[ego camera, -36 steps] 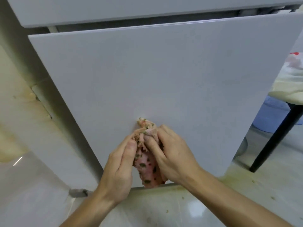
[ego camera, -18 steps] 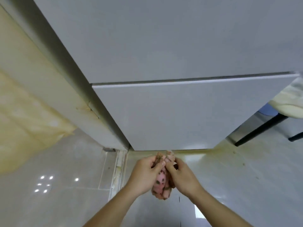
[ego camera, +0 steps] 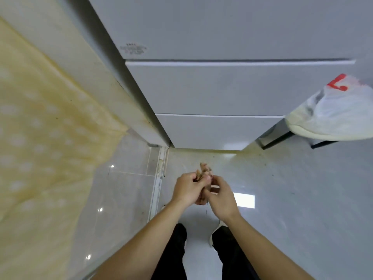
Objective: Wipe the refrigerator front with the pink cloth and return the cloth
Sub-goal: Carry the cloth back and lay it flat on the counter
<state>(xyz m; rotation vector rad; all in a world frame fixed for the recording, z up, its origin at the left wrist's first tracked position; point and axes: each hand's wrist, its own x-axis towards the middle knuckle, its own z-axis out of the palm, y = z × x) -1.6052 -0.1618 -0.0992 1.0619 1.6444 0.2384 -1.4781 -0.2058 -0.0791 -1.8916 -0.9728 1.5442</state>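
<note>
Left hand: our left hand (ego camera: 186, 190) curls its fingers round the bunched cloth and grips it from the left.
Right hand: our right hand (ego camera: 222, 201) pinches the same cloth from the right, fingers bent.
Cloth: the pink cloth (ego camera: 204, 172) is crumpled between both hands, a tuft poking out on the far side. We hold it over the floor, apart from the refrigerator.
Refrigerator: its pale grey front (ego camera: 222, 87) stands just beyond the hands, two drawer panels under a taller door.
Floor: glossy pale tiles (ego camera: 292, 188) catch the light.
Legs: black trousers (ego camera: 173, 257) near, beneath our arms.
Left: a yellow dotted curtain (ego camera: 40, 118).
Right: a white bag (ego camera: 339, 112) with a red mark on a black-legged table.
</note>
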